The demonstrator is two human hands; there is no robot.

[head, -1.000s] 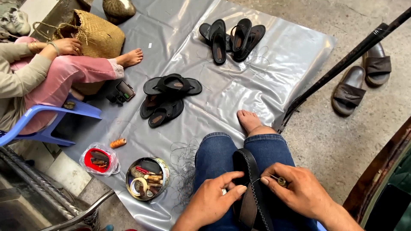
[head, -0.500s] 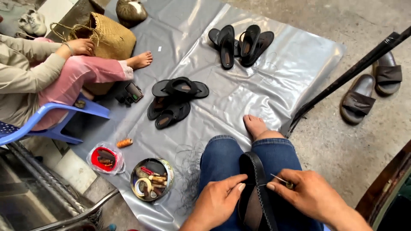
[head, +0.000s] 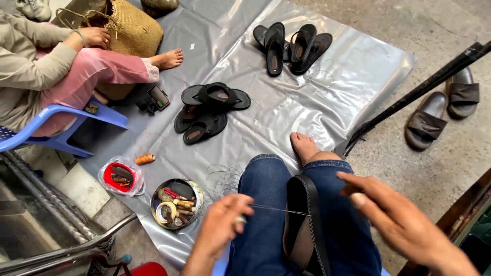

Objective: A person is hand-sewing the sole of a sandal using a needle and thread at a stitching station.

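Black sandal (head: 306, 225) lengthwise along thigh

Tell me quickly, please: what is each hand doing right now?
Left hand: closed, pinching a thin thread pulled taut from the black sandal on the lap.
Right hand: open, fingers spread, holding nothing visible.
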